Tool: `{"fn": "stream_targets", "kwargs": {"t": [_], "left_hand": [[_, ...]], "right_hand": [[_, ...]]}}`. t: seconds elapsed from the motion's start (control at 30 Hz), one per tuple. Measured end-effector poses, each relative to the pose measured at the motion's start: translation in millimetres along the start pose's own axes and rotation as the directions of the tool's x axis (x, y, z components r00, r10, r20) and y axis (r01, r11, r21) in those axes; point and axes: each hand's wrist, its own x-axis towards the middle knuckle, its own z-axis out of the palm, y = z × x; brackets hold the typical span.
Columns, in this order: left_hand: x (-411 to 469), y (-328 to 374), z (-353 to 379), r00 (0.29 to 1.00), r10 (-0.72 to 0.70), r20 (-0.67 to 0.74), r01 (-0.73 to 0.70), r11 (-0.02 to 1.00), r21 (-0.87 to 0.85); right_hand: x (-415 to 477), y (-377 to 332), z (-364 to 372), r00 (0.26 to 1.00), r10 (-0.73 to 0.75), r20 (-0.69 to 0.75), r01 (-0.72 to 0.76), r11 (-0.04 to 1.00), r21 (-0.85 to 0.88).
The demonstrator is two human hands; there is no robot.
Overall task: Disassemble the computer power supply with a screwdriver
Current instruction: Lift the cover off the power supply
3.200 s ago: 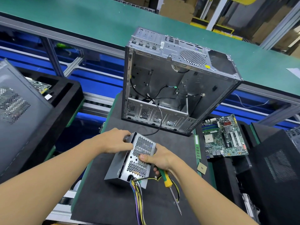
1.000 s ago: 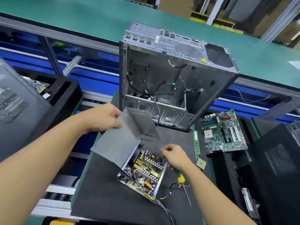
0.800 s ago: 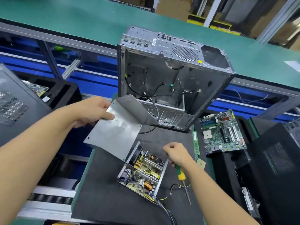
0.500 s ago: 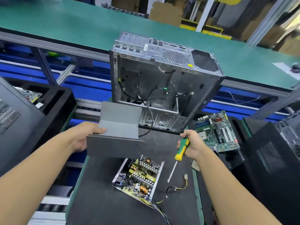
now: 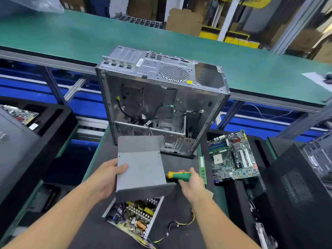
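The left hand grips the grey metal cover by its left edge, above the black mat. The right hand holds the green-and-yellow screwdriver just right of it. The open power supply lies nearer, with the empty computer case standing farther off.

Inventory of the bench:
- Open computer case, bare steel: 1.
- Power supply cover, bent grey sheet metal: 1.
- Power supply base with exposed circuit board: 1.
- Screwdriver, green-and-yellow handle: 1.
- Motherboards: 2, namely right motherboard and left motherboard, the latter only partly seen.
- Memory stick: 1.
- Black tower cases plainly seen: 2, namely left tower and right tower.
- Loose wire harness: 1.
- Green conveyor belt: 1.
- Hands: 2, namely left hand and right hand.
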Motion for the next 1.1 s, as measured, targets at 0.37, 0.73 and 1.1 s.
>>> {"fn": "stream_targets", "kwargs": {"t": [0.37, 0.73, 1.1], "left_hand": [[11, -24, 53, 0.996, -0.042, 0.073, 0.028, 0.982, 0.188], [36, -6, 189, 0.915, -0.178, 0.361, -0.118, 0.739, 0.663], [69, -109, 251, 0.77, -0.028, 0.637, -0.615, -0.299, 0.73]], "right_hand": [[-18, -25, -8, 0.971, -0.004, 0.237, 0.179, 0.665, -0.725], [-54, -107, -159, 0.902, -0.119, 0.414, 0.43, 0.178, -0.885], [-54, -148, -277, 0.784, -0.62, -0.023, 0.126, 0.195, -0.973]]}}
